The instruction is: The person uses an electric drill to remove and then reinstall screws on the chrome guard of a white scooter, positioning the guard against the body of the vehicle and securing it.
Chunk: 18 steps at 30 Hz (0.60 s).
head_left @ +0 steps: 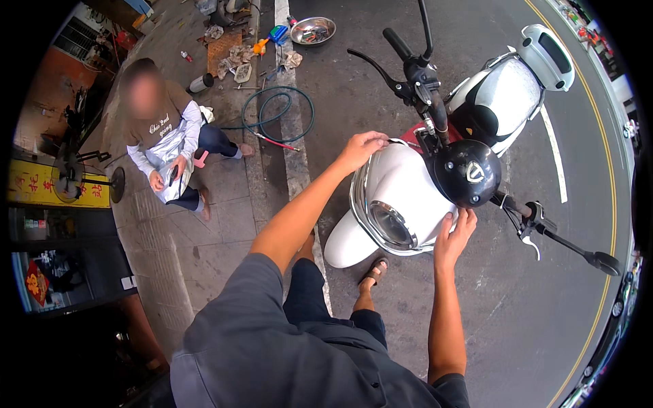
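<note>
A white scooter front panel [401, 168] stands in front of me, with an oval headlight [392, 224] set in it and a chrome trim around its edge. The fingers of my left hand [360, 151] close on its upper left edge. On the opposite edge, below a black round cover [468, 173], my right hand [456, 239] grips with the fingers curled partly out of sight. Behind the panel, the scooter's bare handlebar [425, 85] carries levers and mirror stems. The rounded white front mudguard [348, 243] juts out below the headlight.
Someone in a brown top [163, 129] sits low at the left, holding a small dark object. A green hose [311, 115] lies coiled by the kerb, near a metal bowl [313, 30] of tools. A mirror [602, 262] sticks out at the right.
</note>
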{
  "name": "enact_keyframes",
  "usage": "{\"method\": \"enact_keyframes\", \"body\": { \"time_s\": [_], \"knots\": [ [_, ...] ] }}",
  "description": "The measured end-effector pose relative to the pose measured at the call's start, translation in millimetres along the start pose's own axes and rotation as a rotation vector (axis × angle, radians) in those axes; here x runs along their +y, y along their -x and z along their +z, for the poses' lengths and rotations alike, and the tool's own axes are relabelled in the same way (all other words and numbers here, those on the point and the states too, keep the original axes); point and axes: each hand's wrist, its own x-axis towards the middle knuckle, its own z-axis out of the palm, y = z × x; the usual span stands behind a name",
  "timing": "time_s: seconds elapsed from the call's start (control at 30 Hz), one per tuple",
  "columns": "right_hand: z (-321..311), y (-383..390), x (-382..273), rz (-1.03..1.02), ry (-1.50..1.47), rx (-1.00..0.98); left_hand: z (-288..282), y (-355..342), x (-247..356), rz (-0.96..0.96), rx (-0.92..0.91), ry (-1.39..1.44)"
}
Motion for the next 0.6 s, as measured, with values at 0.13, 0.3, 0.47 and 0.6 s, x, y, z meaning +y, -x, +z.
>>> {"method": "enact_keyframes", "body": {
  "time_s": [0.13, 0.3, 0.47, 0.6],
  "knots": [
    [9, -8, -49, 0.043, 0.116, -0.098, -44, -37, -51, -0.097, 0.083, 0.136],
    [60, -24, -96, 0.128, 0.322, -0.017, -43, -72, -142, -0.255, -0.319, 0.151],
    [67, -27, -100, 0.132, 0.426, -0.017, -58, -94, -182, -0.244, -0.634, 0.153],
    [66, -22, -96, 0.154, 0.492, -0.009, -60, -99, -187, 0.011, -0.677, 0.235]
  ]
}}
